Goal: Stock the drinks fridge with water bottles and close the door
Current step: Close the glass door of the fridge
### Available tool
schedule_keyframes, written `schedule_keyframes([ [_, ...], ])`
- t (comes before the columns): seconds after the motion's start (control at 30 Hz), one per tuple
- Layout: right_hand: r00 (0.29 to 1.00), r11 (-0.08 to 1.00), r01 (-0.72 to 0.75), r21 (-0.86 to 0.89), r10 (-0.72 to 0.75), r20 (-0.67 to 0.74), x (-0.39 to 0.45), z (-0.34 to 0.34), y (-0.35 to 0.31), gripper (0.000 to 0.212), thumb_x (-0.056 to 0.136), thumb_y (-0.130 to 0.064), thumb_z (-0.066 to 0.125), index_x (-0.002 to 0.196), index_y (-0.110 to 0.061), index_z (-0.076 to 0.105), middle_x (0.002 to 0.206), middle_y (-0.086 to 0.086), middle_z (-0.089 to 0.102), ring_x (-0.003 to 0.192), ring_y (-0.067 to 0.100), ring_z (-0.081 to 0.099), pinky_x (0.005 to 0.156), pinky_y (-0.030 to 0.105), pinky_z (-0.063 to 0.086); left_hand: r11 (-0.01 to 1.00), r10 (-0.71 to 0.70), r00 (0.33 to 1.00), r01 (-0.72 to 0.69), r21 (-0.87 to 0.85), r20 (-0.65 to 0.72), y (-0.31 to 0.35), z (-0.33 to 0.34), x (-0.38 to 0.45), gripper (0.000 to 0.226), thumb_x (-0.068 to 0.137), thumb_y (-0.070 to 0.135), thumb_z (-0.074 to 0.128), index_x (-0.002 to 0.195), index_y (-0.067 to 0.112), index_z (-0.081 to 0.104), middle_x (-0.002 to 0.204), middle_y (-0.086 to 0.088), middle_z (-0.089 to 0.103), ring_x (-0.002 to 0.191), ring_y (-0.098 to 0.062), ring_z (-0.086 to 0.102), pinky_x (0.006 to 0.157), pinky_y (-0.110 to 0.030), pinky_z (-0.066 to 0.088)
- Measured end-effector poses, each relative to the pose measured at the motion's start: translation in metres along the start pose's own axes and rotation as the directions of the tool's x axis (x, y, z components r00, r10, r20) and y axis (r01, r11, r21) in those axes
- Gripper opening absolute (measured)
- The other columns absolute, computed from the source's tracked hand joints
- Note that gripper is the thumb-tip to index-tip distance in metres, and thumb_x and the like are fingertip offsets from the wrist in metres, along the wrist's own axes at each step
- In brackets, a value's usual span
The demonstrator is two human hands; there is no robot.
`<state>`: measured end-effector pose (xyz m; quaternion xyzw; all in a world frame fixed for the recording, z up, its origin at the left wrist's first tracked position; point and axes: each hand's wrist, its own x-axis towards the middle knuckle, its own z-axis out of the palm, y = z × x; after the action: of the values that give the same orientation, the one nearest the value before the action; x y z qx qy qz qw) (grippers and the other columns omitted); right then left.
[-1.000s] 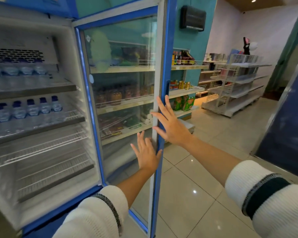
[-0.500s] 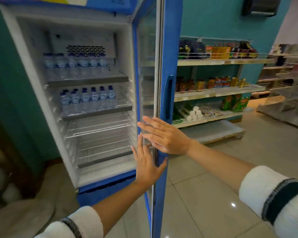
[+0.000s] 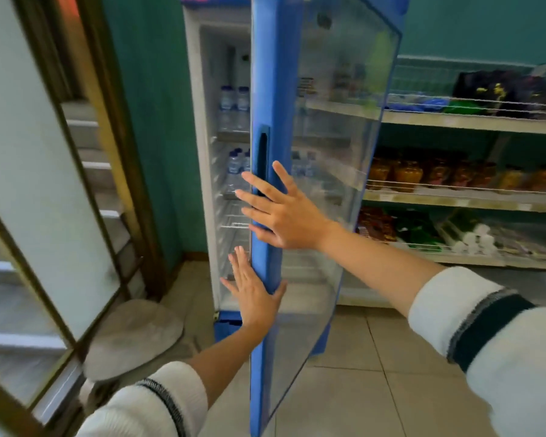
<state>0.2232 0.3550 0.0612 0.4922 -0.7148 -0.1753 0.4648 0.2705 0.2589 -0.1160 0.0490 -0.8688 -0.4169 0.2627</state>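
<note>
The drinks fridge stands against a teal wall, white inside, with its blue-framed glass door partly swung in, leaving a narrow gap. Through the gap I see water bottles with blue caps on the top shelf and more water bottles on the shelf below; the lower wire racks are bare. My right hand lies flat with fingers spread on the door's blue edge, just under the recessed handle. My left hand presses flat lower on the same edge. Neither hand holds anything.
Shop shelves with jars and packets run along the wall right of the fridge. A glass-panelled door with a brown frame stands at the left. A round grey cushion lies on the tiled floor near the fridge's base.
The fridge door has swung from wide open toward the cabinet, now leaving only a narrow gap. Both hands stayed flat on its edge, moving with it, and my view has turned left.
</note>
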Motion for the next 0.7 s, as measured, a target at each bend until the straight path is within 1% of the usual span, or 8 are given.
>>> schedule_keyframes([
  [0.1, 0.999, 1.000, -0.009, 0.025, 0.010, -0.031, 0.039, 0.038, -0.006, 0.032, 0.094, -0.031, 0.048, 0.097, -0.013, 0.074, 0.127, 0.001, 0.063, 0.140, 0.032, 0.035, 0.117, 0.058, -0.002, 0.999, -0.042, 0.999, 0.043, 0.034, -0.016, -0.027, -0.010, 0.037, 0.112, 0.080, 0.040, 0.072, 0.152, 0.017, -0.010, 0.158, 0.011, -0.014, 0.144, -0.009, -0.021, 0.114, -0.053, -0.015],
  [0.2, 0.999, 0.998, -0.033, 0.057, 0.035, -0.040, 0.075, 0.076, -0.006, 0.034, 0.092, -0.032, 0.048, 0.098, -0.009, 0.073, 0.120, 0.001, 0.066, 0.140, 0.031, 0.036, 0.118, 0.058, -0.002, 0.997, -0.047, 0.999, 0.046, 0.062, 0.019, -0.059, -0.020, 0.077, 0.108, 0.085, 0.045, 0.066, 0.150, 0.022, -0.017, 0.155, 0.011, -0.022, 0.143, -0.008, -0.025, 0.114, -0.052, -0.018],
  [0.27, 0.999, 0.997, -0.046, 0.065, 0.047, -0.018, 0.100, 0.104, -0.007, 0.035, 0.092, -0.032, 0.047, 0.098, -0.008, 0.072, 0.113, 0.000, 0.067, 0.140, 0.031, 0.035, 0.118, 0.057, -0.002, 0.999, -0.022, 0.998, 0.019, 0.045, 0.052, -0.080, -0.026, 0.103, 0.106, 0.087, 0.046, 0.064, 0.145, 0.028, -0.023, 0.153, 0.012, -0.026, 0.143, -0.008, -0.026, 0.113, -0.048, -0.020],
  [0.37, 0.996, 0.992, -0.088, 0.090, 0.089, -0.001, 0.135, 0.147, -0.005, 0.033, 0.091, -0.031, 0.048, 0.089, -0.008, 0.071, 0.096, 0.000, 0.068, 0.137, 0.031, 0.040, 0.119, 0.057, 0.001, 1.000, 0.013, 0.995, -0.011, -0.018, 0.100, -0.110, -0.035, 0.148, 0.108, 0.086, 0.040, 0.067, 0.140, 0.033, -0.027, 0.158, 0.006, -0.020, 0.145, -0.009, -0.019, 0.113, -0.041, -0.020],
  [0.43, 0.993, 0.988, -0.121, 0.094, 0.122, -0.006, 0.158, 0.178, -0.002, 0.031, 0.089, -0.031, 0.050, 0.085, -0.008, 0.070, 0.089, 0.000, 0.067, 0.132, 0.030, 0.045, 0.119, 0.056, 0.002, 0.999, 0.041, 0.990, -0.040, -0.009, 0.134, -0.131, -0.038, 0.180, 0.113, 0.083, 0.041, 0.069, 0.144, 0.028, -0.025, 0.160, 0.005, -0.017, 0.147, -0.013, -0.014, 0.112, -0.037, -0.020],
  [0.5, 0.989, 0.984, -0.149, 0.095, 0.149, 0.006, 0.177, 0.204, 0.004, 0.029, 0.087, -0.031, 0.054, 0.081, -0.007, 0.070, 0.083, 0.001, 0.066, 0.126, 0.030, 0.050, 0.119, 0.055, 0.004, 0.998, 0.047, 0.983, -0.052, 0.024, 0.178, -0.148, -0.038, 0.213, 0.117, 0.081, 0.048, 0.069, 0.147, 0.022, -0.025, 0.159, 0.005, -0.018, 0.148, -0.015, -0.011, 0.113, -0.038, -0.016],
  [0.57, 0.985, 0.981, -0.170, 0.090, 0.167, 0.039, 0.197, 0.232, 0.011, 0.028, 0.085, -0.030, 0.057, 0.078, -0.006, 0.070, 0.079, 0.002, 0.064, 0.121, 0.030, 0.053, 0.118, 0.056, 0.009, 0.999, 0.030, 0.975, -0.038, 0.037, 0.219, -0.165, -0.035, 0.245, 0.119, 0.081, 0.051, 0.067, 0.144, 0.021, -0.029, 0.160, 0.003, -0.016, 0.148, -0.017, -0.007, 0.115, -0.043, -0.011],
  [0.7, 0.965, 0.979, -0.205, -0.001, 0.202, 0.168, 0.229, 0.280, 0.026, 0.026, 0.083, -0.029, 0.060, 0.077, -0.008, 0.073, 0.084, 0.001, 0.066, 0.122, 0.029, 0.052, 0.118, 0.056, 0.011, 0.999, -0.027, 0.960, 0.018, 0.036, 0.279, -0.189, -0.024, 0.308, 0.117, 0.084, 0.046, 0.067, 0.145, 0.019, -0.029, 0.162, 0.000, -0.003, 0.149, -0.021, 0.003, 0.119, -0.048, 0.001],
])
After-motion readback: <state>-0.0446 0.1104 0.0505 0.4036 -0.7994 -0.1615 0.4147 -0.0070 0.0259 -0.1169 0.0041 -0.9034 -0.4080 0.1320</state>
